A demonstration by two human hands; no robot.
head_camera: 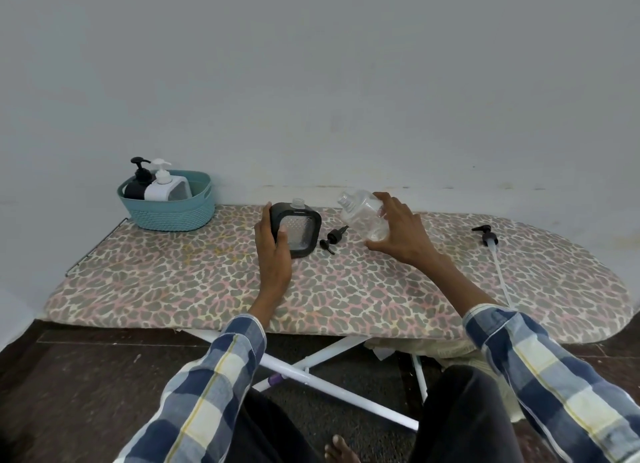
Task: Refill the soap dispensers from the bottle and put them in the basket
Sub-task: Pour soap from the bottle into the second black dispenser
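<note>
A black soap dispenser (298,227) with a clear window stands uncapped on the board, and my left hand (273,251) grips its left side. My right hand (398,232) holds a clear refill bottle (363,216), tilted with its open neck pointing up and left, toward the dispenser. A small black pump head (333,239) lies on the board between them. The teal basket (173,213) at the far left holds a black dispenser (138,182) and a white dispenser (162,185).
A second black pump (486,235) with a long white tube lies at the right of the leopard-print ironing board (173,282). A wall runs close behind the board. White board legs and my knees are below its front edge.
</note>
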